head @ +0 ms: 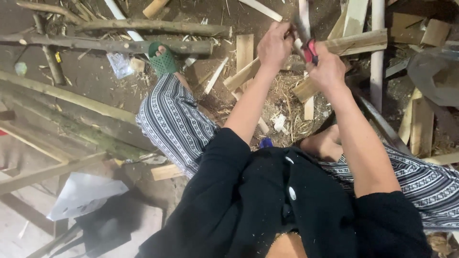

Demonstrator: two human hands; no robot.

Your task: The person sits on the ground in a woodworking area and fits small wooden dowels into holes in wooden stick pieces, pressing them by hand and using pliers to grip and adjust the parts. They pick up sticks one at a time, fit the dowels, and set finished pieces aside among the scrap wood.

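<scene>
- Left hand (273, 47), upper centre of frame: fingers wrapped shut around a pale split wooden stick (356, 42) that runs toward the upper right.
- Right hand (328, 70), just beside it: closed on a red-handled tool (311, 51), touching the stick.
- Pale wood offcuts (245, 51) litter the dirt floor (95, 76).
- Green perforated sandal (162, 59) sits upper left of the hands.

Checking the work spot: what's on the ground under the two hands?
Under the left hand and right hand, which holds a red-handled tool, lie crossed wood strips, straw and shavings. The ground directly beneath the hands is hidden.
</scene>
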